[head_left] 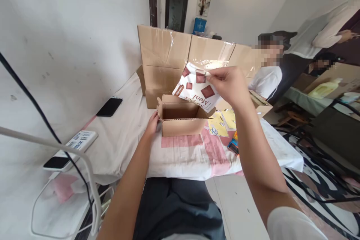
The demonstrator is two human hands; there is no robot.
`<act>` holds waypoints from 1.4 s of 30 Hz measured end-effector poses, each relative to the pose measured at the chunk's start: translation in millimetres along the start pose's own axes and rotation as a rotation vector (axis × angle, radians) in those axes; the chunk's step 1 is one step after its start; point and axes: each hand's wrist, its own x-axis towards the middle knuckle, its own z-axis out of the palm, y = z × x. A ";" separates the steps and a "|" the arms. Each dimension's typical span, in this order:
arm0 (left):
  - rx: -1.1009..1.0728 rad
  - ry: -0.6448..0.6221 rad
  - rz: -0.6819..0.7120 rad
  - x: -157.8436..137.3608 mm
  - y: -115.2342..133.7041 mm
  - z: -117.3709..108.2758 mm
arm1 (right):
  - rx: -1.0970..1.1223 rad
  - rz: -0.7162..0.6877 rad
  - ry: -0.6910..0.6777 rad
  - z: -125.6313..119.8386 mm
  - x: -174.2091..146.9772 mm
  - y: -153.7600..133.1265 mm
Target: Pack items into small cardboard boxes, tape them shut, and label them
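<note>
A white snack pouch (pixel 197 87) printed with brown squares and the words "Super Meal" hangs tilted from my right hand (pixel 227 82), which pinches its upper edge between thumb and fingers. Below the pouch stands a small open cardboard box (pixel 182 127), its flaps raised and its inside in shadow. My left hand (pixel 153 122) grips the box's left end near the side flap, its fingers partly hidden. To the right of the box lie yellow printed sheets or packets (pixel 218 123). An orange-and-blue item (pixel 233 145), possibly a tape dispenser, sits partly behind my right forearm.
Large taped cartons (pixel 164 56) form a wall behind the box. A black phone (pixel 109 107) and a white device (pixel 75 146) lie on the left of the cloth-covered table (pixel 126 138). Cables (pixel 90 172) hang at the left. Other people are on the right.
</note>
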 end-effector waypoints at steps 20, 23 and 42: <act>0.197 0.118 0.385 -11.3 13.4 1.2 | 0.014 0.198 -0.155 79.3 -40.1 77.1; 0.227 0.067 0.461 -15.1 16.1 4.7 | 0.135 0.383 0.304 65.1 -57.7 102.1; 0.374 -0.054 0.613 -26.9 10.7 8.4 | 0.541 0.604 0.214 128.7 -108.9 110.4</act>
